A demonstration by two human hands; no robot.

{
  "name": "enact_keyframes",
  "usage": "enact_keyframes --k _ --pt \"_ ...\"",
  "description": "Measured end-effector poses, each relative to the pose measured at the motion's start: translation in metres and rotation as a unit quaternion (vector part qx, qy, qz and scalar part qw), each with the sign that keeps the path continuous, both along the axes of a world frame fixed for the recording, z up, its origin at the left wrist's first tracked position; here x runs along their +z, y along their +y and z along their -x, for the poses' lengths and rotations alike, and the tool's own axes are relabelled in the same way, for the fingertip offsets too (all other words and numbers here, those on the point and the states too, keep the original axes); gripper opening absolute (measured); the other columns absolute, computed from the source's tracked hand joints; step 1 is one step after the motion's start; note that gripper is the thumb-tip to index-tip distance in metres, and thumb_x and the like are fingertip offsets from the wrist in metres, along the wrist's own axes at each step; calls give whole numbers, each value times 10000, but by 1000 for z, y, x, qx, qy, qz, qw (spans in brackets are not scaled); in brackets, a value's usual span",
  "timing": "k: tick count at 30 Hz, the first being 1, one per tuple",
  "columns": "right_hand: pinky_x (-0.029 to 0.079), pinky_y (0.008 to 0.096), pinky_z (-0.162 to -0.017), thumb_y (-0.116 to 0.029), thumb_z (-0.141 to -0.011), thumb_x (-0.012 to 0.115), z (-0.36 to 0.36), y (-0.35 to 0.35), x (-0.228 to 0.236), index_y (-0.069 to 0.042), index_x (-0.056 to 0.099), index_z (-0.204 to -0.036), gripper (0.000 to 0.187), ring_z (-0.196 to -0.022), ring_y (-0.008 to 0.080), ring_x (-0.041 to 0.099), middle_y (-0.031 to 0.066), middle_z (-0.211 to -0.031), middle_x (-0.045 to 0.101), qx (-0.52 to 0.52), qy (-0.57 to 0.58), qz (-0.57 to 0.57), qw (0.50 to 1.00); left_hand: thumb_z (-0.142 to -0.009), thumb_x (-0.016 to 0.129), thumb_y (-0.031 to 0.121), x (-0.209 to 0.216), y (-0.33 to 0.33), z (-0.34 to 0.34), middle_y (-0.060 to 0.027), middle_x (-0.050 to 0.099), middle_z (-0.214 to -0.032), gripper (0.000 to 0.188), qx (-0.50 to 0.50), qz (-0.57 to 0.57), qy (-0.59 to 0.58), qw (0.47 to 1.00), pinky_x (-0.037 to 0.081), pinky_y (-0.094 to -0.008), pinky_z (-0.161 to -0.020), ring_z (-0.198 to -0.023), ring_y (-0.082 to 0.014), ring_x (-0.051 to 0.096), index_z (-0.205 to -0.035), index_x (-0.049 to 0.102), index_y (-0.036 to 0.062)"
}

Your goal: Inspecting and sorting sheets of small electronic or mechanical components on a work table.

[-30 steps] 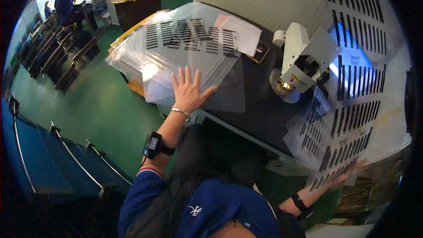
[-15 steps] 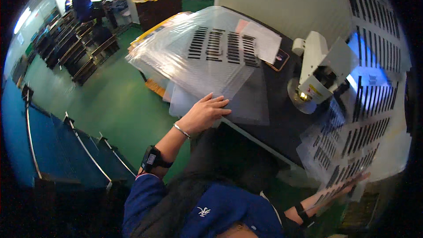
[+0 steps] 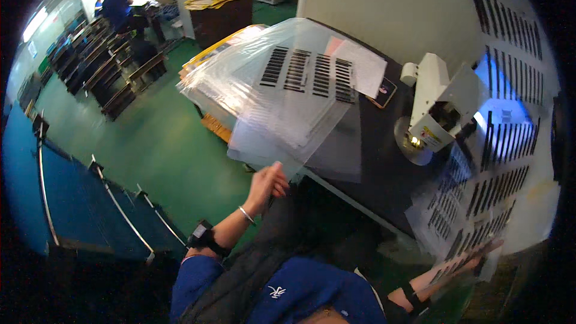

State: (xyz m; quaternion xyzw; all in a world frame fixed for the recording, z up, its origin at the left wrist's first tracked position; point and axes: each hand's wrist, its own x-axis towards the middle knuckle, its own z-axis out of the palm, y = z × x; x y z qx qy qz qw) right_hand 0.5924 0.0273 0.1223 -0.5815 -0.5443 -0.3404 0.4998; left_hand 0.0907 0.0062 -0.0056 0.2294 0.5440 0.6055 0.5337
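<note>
My left hand point(image 3: 268, 188) is slightly blurred, its fingers curled in, just off the near corner of a stack of clear plastic sheets point(image 3: 246, 108). Whether anything is between those fingers I cannot make out. On the stack, rows of black strips point(image 3: 309, 72) show. At the lower right my right hand point(image 3: 471, 259) grips the near edge of a clear plastic sheet with black strips point(image 3: 504, 189); part of the hand shows through it. Beyond this sheet a white desktop device point(image 3: 435, 105) stands on the black table point(image 3: 384, 165), with blue light beside it.
A phone point(image 3: 383, 93) and white papers point(image 3: 360, 66) lie behind the stack. A pale wall point(image 3: 384, 12) rises at the back. Blue panels with metal rails point(image 3: 123, 207) stand on the left. Far off, a seated person point(image 3: 117, 6) is near a brown cabinet topped with yellow papers point(image 3: 219, 18).
My left hand has come off the sheet stack and drawn back toward me, its fingers going from spread to curled. My right hand stays at the striped sheet's edge.
</note>
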Motion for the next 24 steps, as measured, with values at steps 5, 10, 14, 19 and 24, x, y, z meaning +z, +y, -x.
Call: enact_keyframes --k 5,10,14,19,24 --pt "268 394 -1060 -257 -923 437 -6 -6 -1 -95 216 -1426 573 -1331 222 247 107 -1466 219 6 12 4 1000 -871 566 354 22 24 37 -106 605 -779 336 26 -62 36 997 488 -260 -490 -598 -151 597 -965 502 38" --pt "272 395 -1059 -261 -925 432 -7 -13 1 -95 217 -1426 570 -1331 224 248 108 -1465 222 -1 12 9 1000 -890 497 156 71 74 111 -146 606 -970 234 159 -161 111 968 537 -338 -622 -783 -250 636 -1059 452 1" --pt "274 395 -1058 -263 -927 427 -9 -11 -4 -95 218 -1426 567 -1331 225 248 108 -1465 224 6 15 13 1000 -907 460 103 73 105 167 -230 588 -1003 220 212 -225 68 949 561 -396 -666 -827 -328 643 -1084 414 -18" --pt "278 396 -1057 -267 -929 422 -15 -14 -3 -96 219 -1425 563 -1331 227 249 109 -1464 226 10 16 21 1000 -922 433 97 41 130 198 -272 568 -985 214 256 -207 33 944 576 -404 -654 -803 -382 636 -1105 381 -4" --pt "279 396 -1056 -273 -931 416 -14 -16 0 -95 223 -1424 559 -1331 229 248 110 -1463 229 7 14 23 1000 -918 446 99 46 155 183 -250 572 -956 227 296 -136 5 946 571 -425 -588 -761 -365 638 -1111 371 6"
